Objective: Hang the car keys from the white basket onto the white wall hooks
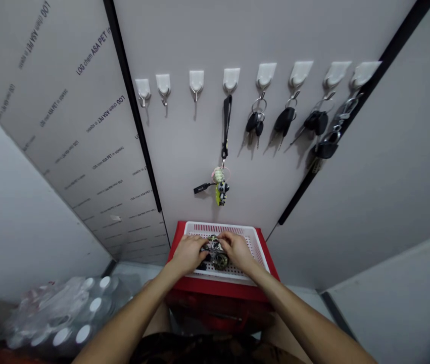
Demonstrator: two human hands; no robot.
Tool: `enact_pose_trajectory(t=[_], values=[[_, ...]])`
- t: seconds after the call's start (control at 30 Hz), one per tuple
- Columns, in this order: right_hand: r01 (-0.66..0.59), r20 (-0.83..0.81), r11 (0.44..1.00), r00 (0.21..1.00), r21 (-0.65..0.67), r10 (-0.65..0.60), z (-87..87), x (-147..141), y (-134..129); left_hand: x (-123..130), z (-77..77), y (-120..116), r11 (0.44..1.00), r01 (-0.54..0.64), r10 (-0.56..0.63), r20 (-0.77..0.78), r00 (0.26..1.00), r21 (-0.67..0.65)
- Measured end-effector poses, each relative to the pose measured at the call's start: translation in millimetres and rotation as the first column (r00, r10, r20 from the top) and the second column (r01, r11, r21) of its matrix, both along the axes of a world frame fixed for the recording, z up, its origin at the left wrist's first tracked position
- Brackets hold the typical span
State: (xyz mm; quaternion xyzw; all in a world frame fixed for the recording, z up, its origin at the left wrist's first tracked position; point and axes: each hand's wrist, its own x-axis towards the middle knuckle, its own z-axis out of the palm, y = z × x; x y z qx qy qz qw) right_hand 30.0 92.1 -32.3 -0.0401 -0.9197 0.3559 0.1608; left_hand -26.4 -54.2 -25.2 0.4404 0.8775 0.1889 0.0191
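A white perforated basket (257, 247) rests on a red surface (222, 288). Inside it lies a cluster of keys and metal rings (218, 257). My left hand (190, 253) is at the cluster's left side, its thumb and fingers closed on part of it. From the right, my right hand (236, 249) pinches at the upper part of the same cluster. Just which ring or key each hand grips is too small to tell. On the wall above, a black strap (227, 126) with small figure charms (221, 188) hangs from a white hook (231, 80).
Several white hooks line the wall; the three leftmost, one of them a white hook (196, 81), hold nothing. Key sets (255, 123) hang from those on the right. Plastic-wrapped bottles (74, 313) stand on the floor at lower left. Grey panels rise at both sides.
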Motion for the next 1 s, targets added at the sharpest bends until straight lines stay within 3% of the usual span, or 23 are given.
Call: enact_pose_trajectory(t=[0.13,0.23,0.33,0.4,0.53,0.7,0.93,1.0], values=[[-0.032,-0.090,0.999,0.996,-0.032,0.029,19.2,2,-2,-1,1.5,1,0.969,-0.015,-0.031,0.184,0.982,0.247],[-0.037,-0.131,0.999,0.991,-0.004,0.036,36.7,4,-4,-1,8.0,7,0.891,-0.150,-0.048,0.420,0.906,0.427],[-0.035,-0.158,0.999,0.987,0.009,0.035,50.6,5,-8,0,17.3,15,0.810,-0.331,-0.049,0.617,0.786,0.485],[-0.041,-0.183,0.999,0.982,0.016,0.043,55.8,5,-11,1,22.8,20,0.783,-0.379,-0.067,0.672,0.737,0.494],[-0.040,-0.207,0.999,0.978,0.000,0.039,59.4,8,-15,2,31.4,24,0.771,-0.351,-0.097,0.643,0.760,0.531],[-0.029,-0.216,0.999,0.976,-0.040,0.020,66.0,10,-15,3,47.0,17,0.848,-0.199,-0.070,0.476,0.877,0.492],[-0.044,-0.319,0.996,0.948,-0.081,0.016,89.5,5,-18,-3,91.7,-3,0.827,-0.149,-0.016,0.287,0.958,0.542],[-0.102,-0.313,0.987,0.948,-0.127,0.058,93.4,1,-23,-5,103.1,-9,0.817,-0.114,-0.044,0.258,0.965,0.565]])
